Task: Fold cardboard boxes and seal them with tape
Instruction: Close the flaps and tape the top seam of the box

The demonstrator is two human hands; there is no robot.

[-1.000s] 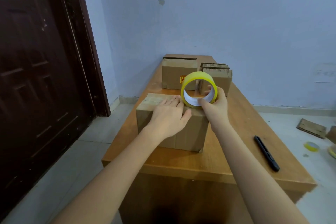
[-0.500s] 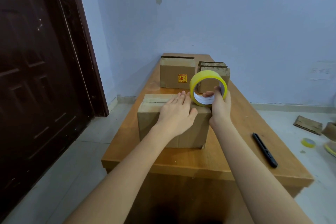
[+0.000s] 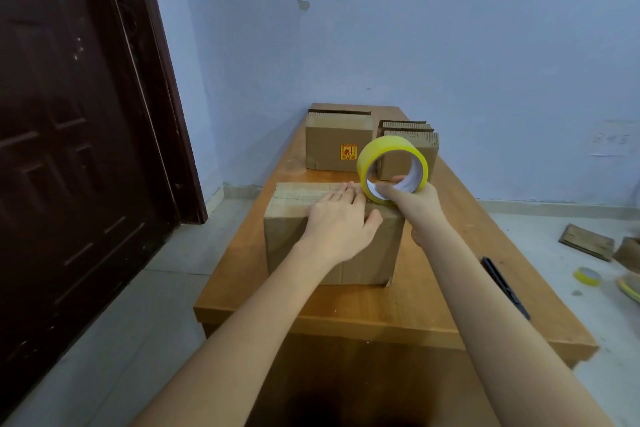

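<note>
both hands [image 3: 341,222] [image 3: 417,204], tape roll [image 3: 393,168] shifted left on box [image 3: 301,215]

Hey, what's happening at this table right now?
A person is taping a cardboard box shut on a wooden table. The left hand lies flat on the box's top, pressing it down. The right hand grips a yellow tape roll at the box's far right edge. A strip of tape already runs across the top. Two more boxes stand at the table's far end, and a black marker lies to the right.
</note>
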